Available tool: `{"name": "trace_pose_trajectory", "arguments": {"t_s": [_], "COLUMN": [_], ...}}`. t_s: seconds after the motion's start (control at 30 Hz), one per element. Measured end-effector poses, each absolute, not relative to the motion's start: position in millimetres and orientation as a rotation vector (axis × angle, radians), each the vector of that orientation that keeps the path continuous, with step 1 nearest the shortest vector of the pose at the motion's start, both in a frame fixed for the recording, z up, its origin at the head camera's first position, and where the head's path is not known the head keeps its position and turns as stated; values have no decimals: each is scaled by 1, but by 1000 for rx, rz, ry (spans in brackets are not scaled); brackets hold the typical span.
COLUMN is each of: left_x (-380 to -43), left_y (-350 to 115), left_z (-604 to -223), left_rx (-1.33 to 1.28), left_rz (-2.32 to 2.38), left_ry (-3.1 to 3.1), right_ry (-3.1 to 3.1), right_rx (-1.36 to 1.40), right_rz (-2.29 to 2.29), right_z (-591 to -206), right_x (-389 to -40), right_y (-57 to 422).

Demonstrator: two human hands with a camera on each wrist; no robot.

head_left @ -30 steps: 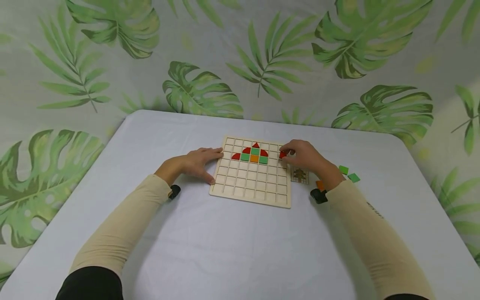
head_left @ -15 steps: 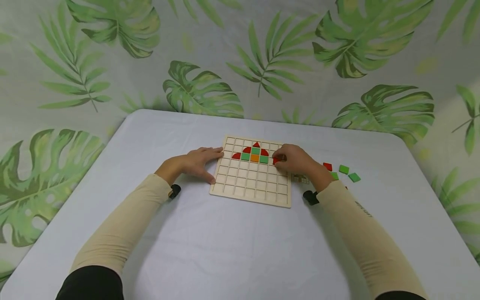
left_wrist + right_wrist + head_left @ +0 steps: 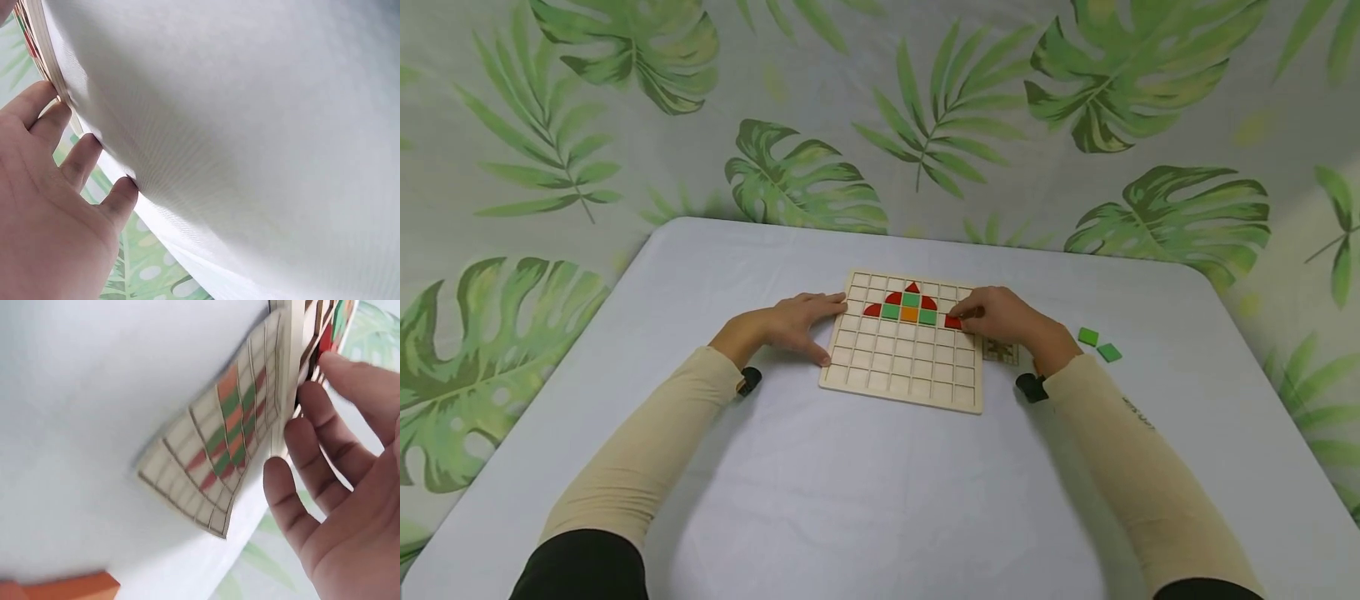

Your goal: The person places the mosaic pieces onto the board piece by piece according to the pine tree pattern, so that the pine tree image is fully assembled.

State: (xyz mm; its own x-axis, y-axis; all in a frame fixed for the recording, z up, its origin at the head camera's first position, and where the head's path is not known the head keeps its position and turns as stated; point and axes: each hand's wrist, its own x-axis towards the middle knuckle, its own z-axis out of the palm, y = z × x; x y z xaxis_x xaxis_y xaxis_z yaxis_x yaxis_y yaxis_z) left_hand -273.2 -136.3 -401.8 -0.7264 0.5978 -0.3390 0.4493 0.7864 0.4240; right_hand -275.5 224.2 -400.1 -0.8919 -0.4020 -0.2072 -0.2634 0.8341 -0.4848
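A square wooden grid board (image 3: pixel 891 367) lies on the white table. In its upper part, green squares (image 3: pixel 890 311), an orange square (image 3: pixel 909 314), a red triangle (image 3: pixel 912 287) and red curved pieces (image 3: pixel 928 303) form a stepped shape. To the right of that shape, a separate red piece (image 3: pixel 952 322) sits over a grid cell, its right side at the thumb and fingertips of my right hand (image 3: pixel 1009 315), which pinch it. My left hand (image 3: pixel 790 323), fingers spread, rests along the board's left edge; the left wrist view shows the fingertips there.
A small pattern card (image 3: pixel 212 456) with a coloured tree design lies by the board's right edge, partly covered by my right hand in the head view. Two green tiles (image 3: pixel 1087 337) lie farther right. An orange piece (image 3: pixel 75 589) shows low in the right wrist view.
My right hand has carried the red piece left from the board's right edge onto the grid, then shifted slightly right, showing more of it. The left hand has stayed put.
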Motion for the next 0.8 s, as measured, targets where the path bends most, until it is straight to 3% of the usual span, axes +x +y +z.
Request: {"name": "trace_pose_trajectory", "arguments": {"t_s": [0.8], "left_x": [-273], "left_y": [-136], "left_z": [-401], "left_rx": [781], "left_rz": [426], "left_ry": [2514], "right_ry": [2701], "right_rx": [-383], "right_rz": [-723], "right_z": [-401], "right_x": [-278], "right_y": [213]}}
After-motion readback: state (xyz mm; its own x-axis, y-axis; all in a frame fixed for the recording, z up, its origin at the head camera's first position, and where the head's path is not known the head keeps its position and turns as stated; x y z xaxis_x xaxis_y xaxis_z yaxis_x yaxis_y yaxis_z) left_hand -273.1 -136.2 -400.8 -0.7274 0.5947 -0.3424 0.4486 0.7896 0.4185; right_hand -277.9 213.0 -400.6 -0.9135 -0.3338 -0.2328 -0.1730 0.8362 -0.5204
